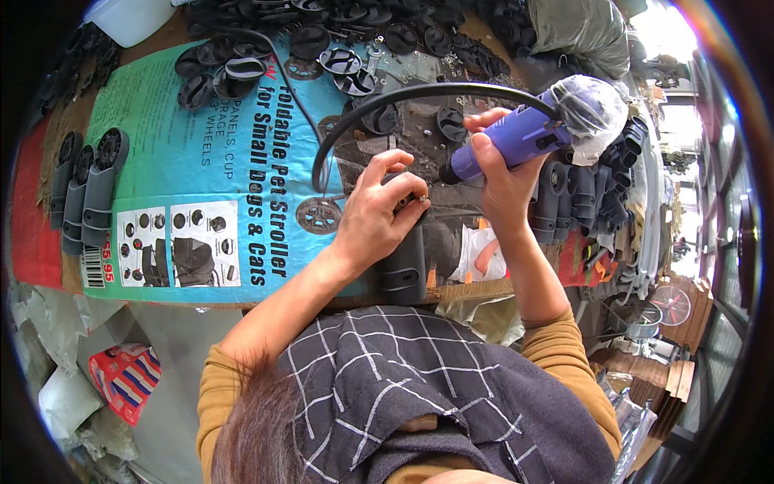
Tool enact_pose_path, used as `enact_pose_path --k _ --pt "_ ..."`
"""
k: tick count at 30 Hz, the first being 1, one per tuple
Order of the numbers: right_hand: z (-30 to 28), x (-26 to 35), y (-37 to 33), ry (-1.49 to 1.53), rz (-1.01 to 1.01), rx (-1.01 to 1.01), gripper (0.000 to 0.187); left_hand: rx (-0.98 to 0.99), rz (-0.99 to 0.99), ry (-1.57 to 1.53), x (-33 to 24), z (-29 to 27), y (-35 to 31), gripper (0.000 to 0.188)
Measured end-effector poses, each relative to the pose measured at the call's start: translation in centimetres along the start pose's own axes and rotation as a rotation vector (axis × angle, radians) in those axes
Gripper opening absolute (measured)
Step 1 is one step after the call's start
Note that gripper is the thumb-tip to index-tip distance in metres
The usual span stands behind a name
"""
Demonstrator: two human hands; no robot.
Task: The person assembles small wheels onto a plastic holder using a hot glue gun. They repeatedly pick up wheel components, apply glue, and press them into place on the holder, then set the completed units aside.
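Note:
My right hand (506, 179) is wrapped round a purple electric screwdriver (520, 137), its dark tip pointing left toward my other hand. Clear plastic covers its rear end, and a black cable (395, 94) arches from it to the left. My left hand (377, 211) is closed at the upper end of a dark grey plastic wheel bracket (403, 270), which lies near the table's front edge. Thumb and forefinger pinch a tiny shiny piece that looks like a metal fastener. The screwdriver's tip is apart from the bracket, whose upper end is partly hidden by my fingers.
Several grey brackets with black wheels (97, 181) stand at the left on a printed cardboard sheet (161, 169). Black round wheel parts (242, 68) and loose small hardware are spread across the back. More dark brackets (564, 198) cluster at the right. A white container (133, 20) sits far left.

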State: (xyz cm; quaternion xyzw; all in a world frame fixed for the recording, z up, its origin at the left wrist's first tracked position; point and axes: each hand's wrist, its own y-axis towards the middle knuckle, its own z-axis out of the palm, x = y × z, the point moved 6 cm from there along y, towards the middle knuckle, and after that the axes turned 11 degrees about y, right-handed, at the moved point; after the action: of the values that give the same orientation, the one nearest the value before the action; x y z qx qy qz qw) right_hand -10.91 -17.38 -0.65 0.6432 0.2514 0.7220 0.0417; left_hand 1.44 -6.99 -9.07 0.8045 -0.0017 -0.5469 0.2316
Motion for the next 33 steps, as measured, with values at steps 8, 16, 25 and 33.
enact_pose_path --k 8,16,25,33 --pt "0.1 5.8 -0.2 0.637 0.065 0.071 0.058 0.004 -0.016 0.026 0.2 0.2 -0.3 0.017" --pt "2.1 6.3 -0.6 0.698 0.021 0.25 0.062 0.013 0.024 0.031 0.4 0.2 -0.1 0.017" --pt "2.5 7.2 -1.8 0.442 0.065 0.217 0.068 0.052 -0.031 0.017 0.5 0.4 -0.1 0.019" --pt "3.6 7.7 -2.9 0.39 0.077 0.323 0.079 -0.04 0.025 0.004 0.0 -0.2 -0.1 0.025"
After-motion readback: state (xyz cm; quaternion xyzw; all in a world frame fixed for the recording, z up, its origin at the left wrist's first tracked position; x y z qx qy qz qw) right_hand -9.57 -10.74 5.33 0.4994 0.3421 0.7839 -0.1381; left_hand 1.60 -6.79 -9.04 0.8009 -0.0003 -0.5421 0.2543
